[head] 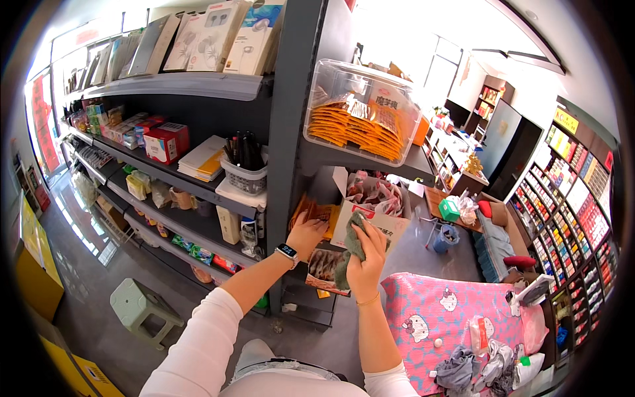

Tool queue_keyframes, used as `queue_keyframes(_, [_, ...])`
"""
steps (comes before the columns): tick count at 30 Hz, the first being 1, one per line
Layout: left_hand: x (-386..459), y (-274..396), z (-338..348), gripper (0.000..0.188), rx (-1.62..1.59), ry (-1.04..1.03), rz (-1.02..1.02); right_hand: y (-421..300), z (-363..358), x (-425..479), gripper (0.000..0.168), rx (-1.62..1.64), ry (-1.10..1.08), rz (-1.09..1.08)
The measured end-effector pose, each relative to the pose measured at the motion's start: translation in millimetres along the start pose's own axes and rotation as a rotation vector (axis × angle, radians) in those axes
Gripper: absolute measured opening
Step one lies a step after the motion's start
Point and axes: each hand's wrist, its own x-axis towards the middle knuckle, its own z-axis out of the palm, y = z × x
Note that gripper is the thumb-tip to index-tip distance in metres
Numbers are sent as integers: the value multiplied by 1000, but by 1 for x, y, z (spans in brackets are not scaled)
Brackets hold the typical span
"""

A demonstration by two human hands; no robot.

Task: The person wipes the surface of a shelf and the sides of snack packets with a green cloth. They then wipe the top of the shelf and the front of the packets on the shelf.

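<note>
My right hand (368, 260) grips a grey-green cloth (354, 239) in front of an open cardboard carton (392, 229). Wrapped snack packets (373, 192) fill that carton. To its left, my left hand (303, 237) rests on orange snack packets (308, 207) on the end shelf; its fingertips are partly hidden among them, so a grip cannot be made out. Just below stands another open box (325, 265) with dark packets, partly covered by the cloth. Above both hands, a clear plastic bin (322, 130) holds stacked orange packets.
A dark metal shelf post (292, 99) rises beside my left hand. Stocked shelves (163, 156) run left, with a pale green plastic stool (141, 302) on the floor below. At right are a pink covered bed-like surface (436, 302) with clothes and a blue bin (445, 240).
</note>
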Motion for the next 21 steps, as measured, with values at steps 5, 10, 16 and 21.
queue_keyframes(5, [-19, 4, -11, 33, -179, 89, -36, 9, -6, -10, 45, -7, -18, 52])
queue_keyframes(10, [-33, 15, -66, 23, -387, 493, -322, 5, -3, -6, 44, 40, -12, 47])
queue_keyframes(16, [-38, 58, -136, 13, -1889, 650, -731, -16, 10, 12, 46, 59, -40, -33])
queue_keyframes(21, [-47, 59, -149, 11, -2080, 575, -658, -37, 34, 2, 44, -146, -63, -68])
